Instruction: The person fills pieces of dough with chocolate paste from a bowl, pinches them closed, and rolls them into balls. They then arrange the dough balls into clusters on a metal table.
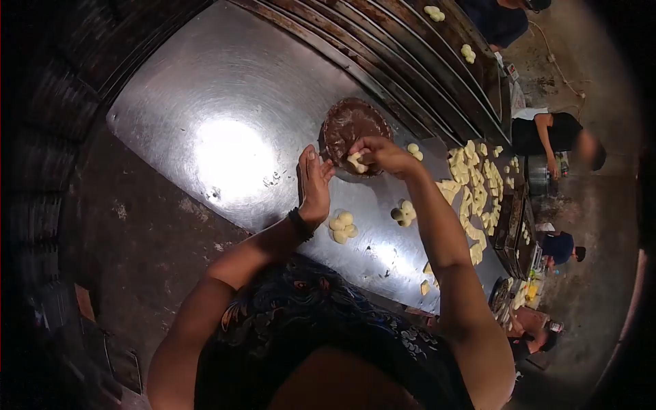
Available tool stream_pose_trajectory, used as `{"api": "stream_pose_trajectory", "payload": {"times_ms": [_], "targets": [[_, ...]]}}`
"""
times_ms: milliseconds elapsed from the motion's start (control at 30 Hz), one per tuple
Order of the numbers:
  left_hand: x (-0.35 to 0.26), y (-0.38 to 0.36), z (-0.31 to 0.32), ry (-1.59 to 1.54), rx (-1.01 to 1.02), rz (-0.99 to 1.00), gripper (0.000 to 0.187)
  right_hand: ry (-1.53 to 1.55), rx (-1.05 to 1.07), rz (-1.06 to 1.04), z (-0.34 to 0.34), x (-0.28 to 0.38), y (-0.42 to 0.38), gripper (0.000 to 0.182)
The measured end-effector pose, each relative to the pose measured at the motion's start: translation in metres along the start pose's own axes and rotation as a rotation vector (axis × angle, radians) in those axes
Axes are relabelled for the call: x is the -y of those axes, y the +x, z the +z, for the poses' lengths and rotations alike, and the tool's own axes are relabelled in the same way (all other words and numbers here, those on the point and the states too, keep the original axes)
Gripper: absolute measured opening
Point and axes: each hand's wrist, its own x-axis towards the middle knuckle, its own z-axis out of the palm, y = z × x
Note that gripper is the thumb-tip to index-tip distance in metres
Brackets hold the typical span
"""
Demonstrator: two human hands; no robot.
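Note:
A round bowl of thick brown paste stands on the metal table. Over its near edge, my right hand pinches a small piece of pale dough between thumb and fingers. My left hand is held up with its fingers stretched out, the fingertips right beside the bowl's left rim and nothing in the palm. Close by lie clusters of pale dough balls: one cluster below my left hand, another cluster beside my right forearm, and a smaller one behind my right wrist.
Many cut dough pieces cover the right part of the metal table. Dark stacked trays border the far side, with dough balls on top. Several other people stand at the right, one person beside a metal pot.

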Motion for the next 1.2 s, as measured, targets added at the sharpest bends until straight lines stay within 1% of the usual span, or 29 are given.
{"api": "stream_pose_trajectory", "payload": {"times_ms": [33, 100, 133, 167, 200, 267, 300, 333, 400, 500, 600, 633, 667, 733, 767, 800, 833, 867, 900, 933, 1000, 1033, 1133, 1167, 1200], "targets": [[-0.003, 0.001, -0.002, -0.010, 0.016, -0.006, 0.063, 0.254, 0.092, 0.026, -0.010, -0.001, -0.003, 0.026], [-0.006, 0.001, -0.010, 0.652, -0.042, 0.363, 0.060, 0.627, 0.136, -0.103, -0.007, -0.006, -0.022, 0.026], [-0.005, -0.001, -0.008, 0.636, -0.007, 0.380, 0.058, 0.816, 0.161, -0.172, -0.002, -0.012, -0.034, 0.026], [-0.010, -0.006, -0.002, 0.618, 0.028, 0.395, 0.057, 0.931, 0.081, -0.219, 0.009, -0.017, -0.040, 0.031], [-0.017, -0.011, 0.005, 0.600, 0.063, 0.410, 0.057, 1.015, 0.161, -0.270, 0.017, -0.020, -0.050, 0.032], [-0.024, -0.034, 0.014, 0.536, 0.322, 0.098, 0.056, 1.188, 0.326, -0.368, 0.030, -0.029, -0.074, 0.032], [-0.023, -0.041, 0.020, 0.463, 0.447, -0.127, 0.055, 1.298, 0.425, -0.397, 0.036, -0.041, -0.081, 0.037], [-0.016, -0.055, 0.031, 0.330, 0.518, -0.144, 0.050, 1.277, 0.374, -0.414, 0.043, -0.052, -0.090, 0.037], [0.006, -0.070, 0.031, 0.402, 0.535, -0.234, 0.037, 1.246, 0.264, -0.443, 0.057, -0.078, -0.112, 0.038], [0.045, -0.101, 0.034, 0.363, 0.517, -0.135, 0.019, 1.310, 0.173, -0.420, 0.073, -0.129, -0.139, 0.038], [0.072, -0.128, 0.028, 0.260, 0.399, -0.329, 0.014, 1.368, 0.164, -0.421, 0.093, -0.171, -0.160, 0.036], [0.077, -0.136, 0.028, 0.168, 0.299, -0.428, 0.013, 1.368, 0.159, -0.419, 0.099, -0.182, -0.166, 0.035], [0.081, -0.139, 0.023, 0.069, 0.367, -0.498, 0.013, 1.366, 0.155, -0.412, 0.106, -0.192, -0.171, 0.035], [0.087, -0.138, 0.002, -0.143, 0.498, -0.628, 0.015, 1.452, 0.071, -0.327, 0.114, -0.213, -0.182, 0.031], [0.087, -0.143, 0.000, -0.162, 0.518, -0.646, 0.017, 1.485, 0.031, -0.272, 0.115, -0.215, -0.191, 0.032], [0.090, -0.149, 0.001, -0.043, 0.432, -0.583, 0.016, 1.512, -0.008, -0.215, 0.116, -0.214, -0.196, 0.032], [0.096, -0.155, 0.003, 0.075, 0.346, -0.520, 0.016, 1.556, -0.129, -0.113, 0.118, -0.211, -0.200, 0.031], [0.097, -0.161, 0.005, 0.192, 0.261, -0.459, 0.015, 1.412, -0.244, -0.096, 0.123, -0.205, -0.201, 0.030], [0.101, -0.159, 0.000, 0.346, 0.424, -0.315, 0.023, 1.265, -0.357, -0.083, 0.127, -0.199, -0.200, 0.028], [0.101, -0.159, -0.002, 0.428, 0.479, -0.220, 0.027, 1.115, -0.468, -0.069, 0.130, -0.192, -0.197, 0.027], [0.092, -0.165, 0.006, 0.590, 0.589, -0.024, 0.035, 0.391, -0.789, -0.404, 0.141, -0.172, -0.187, 0.022], [0.084, -0.158, 0.007, 0.873, 0.712, 0.366, 0.042, 0.006, -0.919, -0.552, 0.143, -0.162, -0.182, 0.020], [0.051, -0.149, 0.005, 0.935, 0.736, 0.358, 0.047, -0.098, -0.793, -0.441, 0.138, -0.137, -0.172, 0.018], [0.046, -0.145, 0.003, 0.894, 0.734, 0.360, 0.048, 0.020, -0.738, -0.374, 0.140, -0.136, -0.166, 0.021], [0.040, -0.142, 0.001, 0.847, 0.729, 0.340, 0.049, 0.136, -0.767, -0.416, 0.145, -0.134, -0.159, 0.021]]}}
